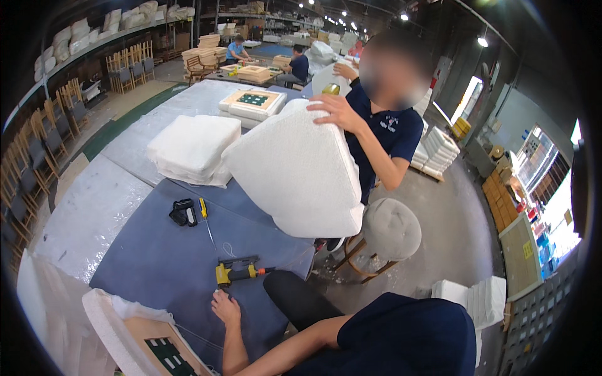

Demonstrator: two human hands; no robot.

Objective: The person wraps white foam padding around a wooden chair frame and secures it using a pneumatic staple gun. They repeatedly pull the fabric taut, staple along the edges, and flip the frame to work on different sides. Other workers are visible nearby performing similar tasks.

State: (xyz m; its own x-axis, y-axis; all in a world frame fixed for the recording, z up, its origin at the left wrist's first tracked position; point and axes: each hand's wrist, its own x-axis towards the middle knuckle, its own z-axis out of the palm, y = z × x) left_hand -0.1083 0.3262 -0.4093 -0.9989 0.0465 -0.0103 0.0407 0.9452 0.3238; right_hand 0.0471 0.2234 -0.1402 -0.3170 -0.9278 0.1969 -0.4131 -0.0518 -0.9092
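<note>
text: none legible | co-worker's navy shirt (407, 139): white chest print (389, 121), too small

Seat pad (102, 315): matt cloth w/ wood base (139, 328); tbl cover (147, 250): matt, cloth-like; clear sheet (81, 216): glossy plas.

Ahead of the hand (226, 308): the staple gun (233, 272) lies just beyond the fingertips, in the way.
Left of the gun: a way over the blue cloth (141, 257), up to the screwdriver (205, 217) and black tool (183, 213).
Far side: the tilted cushion (295, 169) and the pads (194, 147) make a wall.
Near left: the seat (139, 323) blocks.
Right: the knee (291, 293) juts in.
</note>
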